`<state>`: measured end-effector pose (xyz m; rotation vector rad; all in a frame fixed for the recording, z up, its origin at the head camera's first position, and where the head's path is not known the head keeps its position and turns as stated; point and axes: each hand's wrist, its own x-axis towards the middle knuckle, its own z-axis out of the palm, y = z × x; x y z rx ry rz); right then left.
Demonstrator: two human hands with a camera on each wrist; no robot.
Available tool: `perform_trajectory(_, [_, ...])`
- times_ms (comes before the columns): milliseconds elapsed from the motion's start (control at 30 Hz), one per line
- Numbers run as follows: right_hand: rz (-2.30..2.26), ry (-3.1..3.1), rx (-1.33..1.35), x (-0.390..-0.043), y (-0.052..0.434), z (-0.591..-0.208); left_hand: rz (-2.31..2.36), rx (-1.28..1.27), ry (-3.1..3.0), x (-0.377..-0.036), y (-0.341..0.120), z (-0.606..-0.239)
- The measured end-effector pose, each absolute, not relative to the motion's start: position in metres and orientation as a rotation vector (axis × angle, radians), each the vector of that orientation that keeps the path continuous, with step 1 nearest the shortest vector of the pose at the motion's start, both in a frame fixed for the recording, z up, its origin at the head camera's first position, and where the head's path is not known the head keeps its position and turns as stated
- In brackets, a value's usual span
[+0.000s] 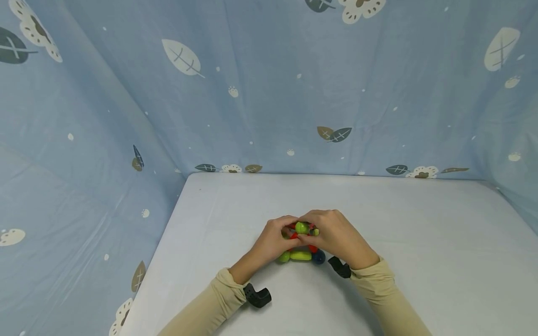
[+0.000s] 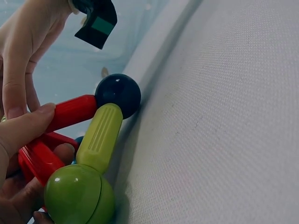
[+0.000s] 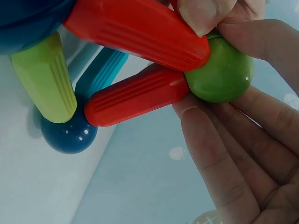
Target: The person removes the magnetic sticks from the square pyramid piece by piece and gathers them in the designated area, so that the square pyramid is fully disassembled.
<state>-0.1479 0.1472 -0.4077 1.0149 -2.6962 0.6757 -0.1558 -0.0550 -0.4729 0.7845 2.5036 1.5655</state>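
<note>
Firstly, the surface [image 1: 420,224] is white and finely woven in texture, and is bounded at the back and on both sides by hanging blue cloth [image 1: 269,102] printed with leaves, flowers and paw marks, with some folds noted at the left. A ball-and-rod construction [image 1: 300,255] is located left of the surface's middle, between the two hands; whether all its lower balls touch the surface I cannot tell. Its parts are glossy: a yellow-green rod [image 2: 99,137] joins a dark blue ball [image 2: 117,95] to a lower green ball [image 2: 74,193], a teal rod [image 3: 100,70] lies further back, and ribbed red rods [image 3: 140,95] converge on an upper green ball [image 3: 229,77]. The left hand [image 1: 271,240] pinches a red rod with the thumb on top; the right hand [image 1: 336,233] pinches the upper green ball between thumb and fingers. Both beige sleeves [image 1: 210,298] end at the wrists, each with a black fitting [image 1: 258,297] beside it.
</note>
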Motion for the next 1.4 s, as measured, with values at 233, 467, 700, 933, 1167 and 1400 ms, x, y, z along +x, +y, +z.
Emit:
perform_trajectory(233, [0.652,-2.705,1.018,-0.1464,0.1464,-0.4056,1.571,0.788,2.508,-0.1562,-0.0544,-0.4721])
perform_trajectory(467, [0.674,-2.714,1.016,-0.1462,0.1468,-0.4055,1.568,0.798,2.513,-0.1557,-0.0543,-0.4721])
perform_trajectory(700, [0.687,-2.696,1.020,-0.1467,0.1463,-0.4070,1.546,0.799,2.537,-0.1556,-0.0544,-0.4720])
perform_trajectory(933, [0.686,-2.653,1.017,-0.1477,0.1458,-0.4076,1.548,0.796,2.537,-0.1555,-0.0554,-0.4703])
perform_trajectory(1167, [0.643,-2.635,1.023,-0.1476,0.1462,-0.4089,1.567,0.774,2.523,-0.1551,-0.0550,-0.4718])
perform_trajectory(1400, [0.666,-2.626,1.027,-0.1490,0.1465,-0.4108,1.587,0.768,2.509,-0.1546,-0.0553,-0.4707])
